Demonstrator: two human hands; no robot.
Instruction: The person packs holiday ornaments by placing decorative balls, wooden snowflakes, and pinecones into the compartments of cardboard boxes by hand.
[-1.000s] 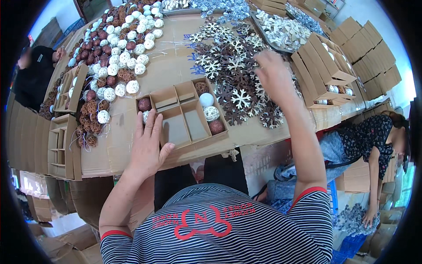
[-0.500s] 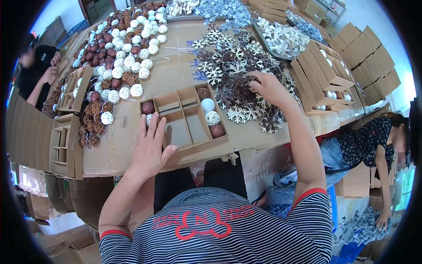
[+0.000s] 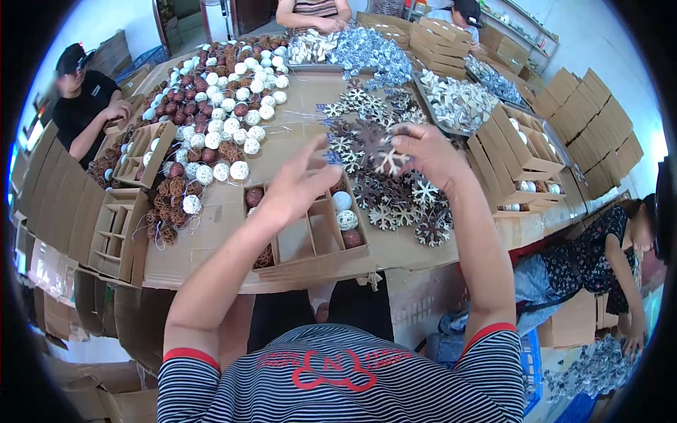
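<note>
My right hand (image 3: 427, 155) is raised above the table and grips a small bunch of flat wooden snowflakes (image 3: 377, 146), brown and white. My left hand (image 3: 300, 187) is lifted with fingers spread, holding nothing, close to the snowflakes and above a divided cardboard box (image 3: 310, 236). The box holds a few balls: dark red, white and woven ones, in its outer compartments. A heap of brown and white snowflakes (image 3: 395, 197) lies on the table just right of the box.
A big pile of white, red and wicker balls (image 3: 211, 120) covers the far left of the table. Stacks of divided cardboard boxes (image 3: 518, 158) stand at right and left. Other people sit at the left, far side and lower right.
My right hand has lifted off the snowflake heap with snowflakes in it and moved left. My left hand rose from the box edge toward them, fingers spread.
</note>
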